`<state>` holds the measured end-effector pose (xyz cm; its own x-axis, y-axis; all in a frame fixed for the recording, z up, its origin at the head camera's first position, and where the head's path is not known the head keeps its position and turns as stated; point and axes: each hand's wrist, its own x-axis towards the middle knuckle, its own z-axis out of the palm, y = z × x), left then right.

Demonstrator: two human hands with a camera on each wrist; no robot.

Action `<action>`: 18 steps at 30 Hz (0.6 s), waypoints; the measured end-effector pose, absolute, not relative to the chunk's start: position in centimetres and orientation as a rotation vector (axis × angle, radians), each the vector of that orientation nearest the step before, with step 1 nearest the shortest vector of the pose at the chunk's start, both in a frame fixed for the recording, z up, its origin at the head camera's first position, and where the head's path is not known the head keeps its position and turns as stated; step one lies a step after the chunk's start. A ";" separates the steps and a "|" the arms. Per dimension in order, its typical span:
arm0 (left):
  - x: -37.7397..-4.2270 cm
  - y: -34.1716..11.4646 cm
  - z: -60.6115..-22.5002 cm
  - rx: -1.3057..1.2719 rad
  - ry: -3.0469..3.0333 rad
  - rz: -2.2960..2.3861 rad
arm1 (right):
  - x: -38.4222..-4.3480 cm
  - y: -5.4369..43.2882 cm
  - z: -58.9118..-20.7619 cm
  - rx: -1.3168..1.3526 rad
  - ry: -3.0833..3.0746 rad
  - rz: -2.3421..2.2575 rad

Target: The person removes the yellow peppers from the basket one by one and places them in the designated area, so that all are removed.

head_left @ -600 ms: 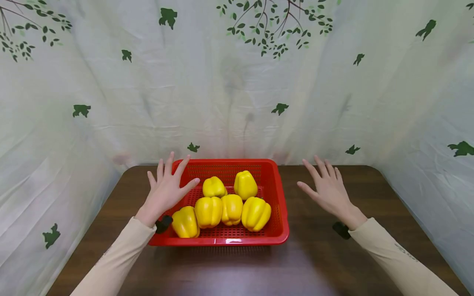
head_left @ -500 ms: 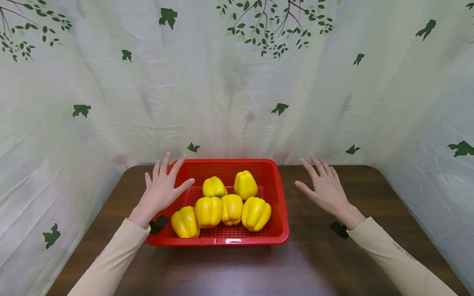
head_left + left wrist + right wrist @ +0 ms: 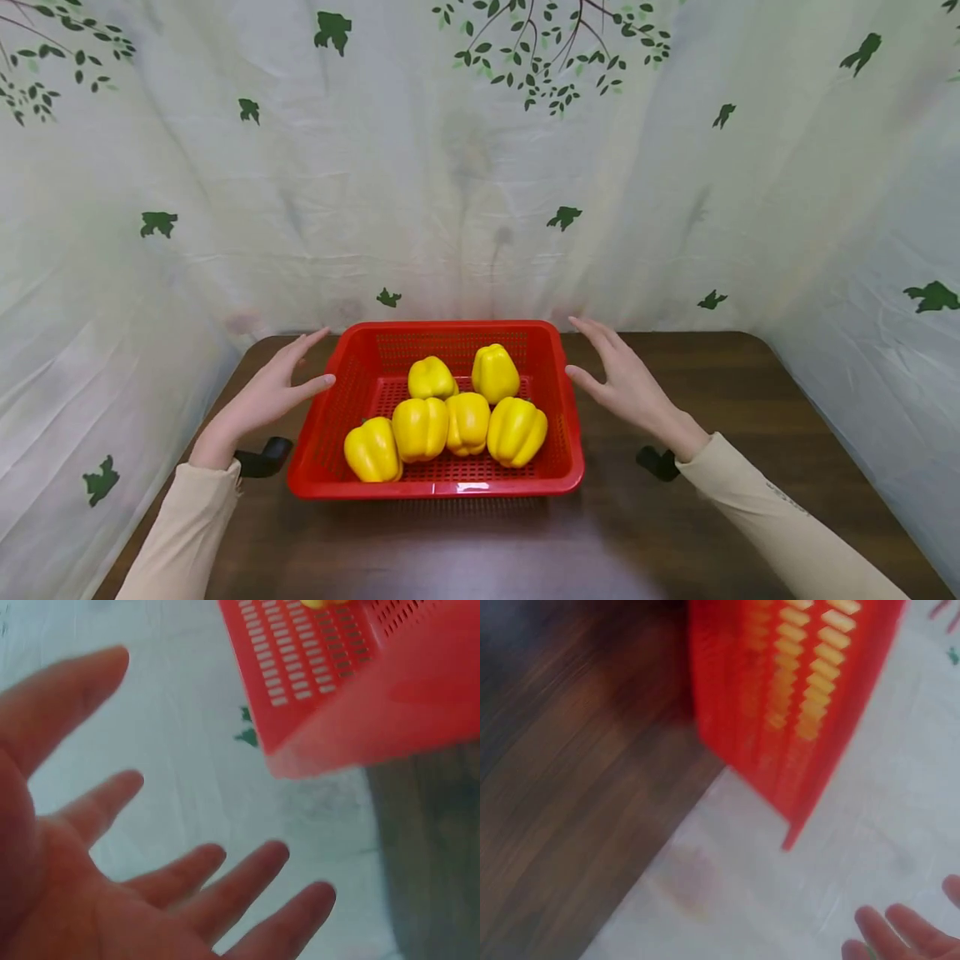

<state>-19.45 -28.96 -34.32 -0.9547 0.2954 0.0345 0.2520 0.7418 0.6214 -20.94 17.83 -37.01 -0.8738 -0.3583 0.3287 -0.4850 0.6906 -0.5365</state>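
A red plastic basket (image 3: 438,490) with slotted walls stands on the brown table. Several yellow bell peppers (image 3: 420,429) lie in it. My left hand (image 3: 258,400) hovers just off the basket's left side, thumb spread from extended fingers. The left wrist view shows that hand (image 3: 97,900) with a gap between its fingertips and the basket corner (image 3: 277,742). On the other side, my right hand (image 3: 626,387) is held near the right rim, fingers extended and thumb apart. In the right wrist view only some fingertips (image 3: 900,930) show, apart from the slotted basket wall (image 3: 720,690).
The brown wooden table (image 3: 465,550) extends in front of the basket and to both sides. A pale curtain (image 3: 465,192) with printed leaves hangs right behind the table and along its sides. Each wrist carries a black camera (image 3: 264,458).
My left hand has moved left, from over the basket to outside its left rim. My right hand has come left, close to the right rim. Basket and peppers have stayed put.
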 end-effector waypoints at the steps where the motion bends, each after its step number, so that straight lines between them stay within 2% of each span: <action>1: -19.5 -29.4 -34.6 0.450 2.839 1.042 | -20.9 17.5 -36.9 0.702 -2.697 0.977; 10: -20.6 -31.7 -38.1 0.408 2.393 1.448 | -20.5 14.1 -35.9 0.831 -2.699 1.217; 18: -21.7 -31.8 -41.2 0.409 2.215 1.606 | -20.6 11.3 -35.8 1.016 -2.702 1.469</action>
<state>-21.65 -31.76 -41.17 -0.8883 0.4413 -0.1274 0.0161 0.3071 0.9516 -20.59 11.27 -35.79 -0.7991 -0.5661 0.2026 -0.4778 0.3932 -0.7856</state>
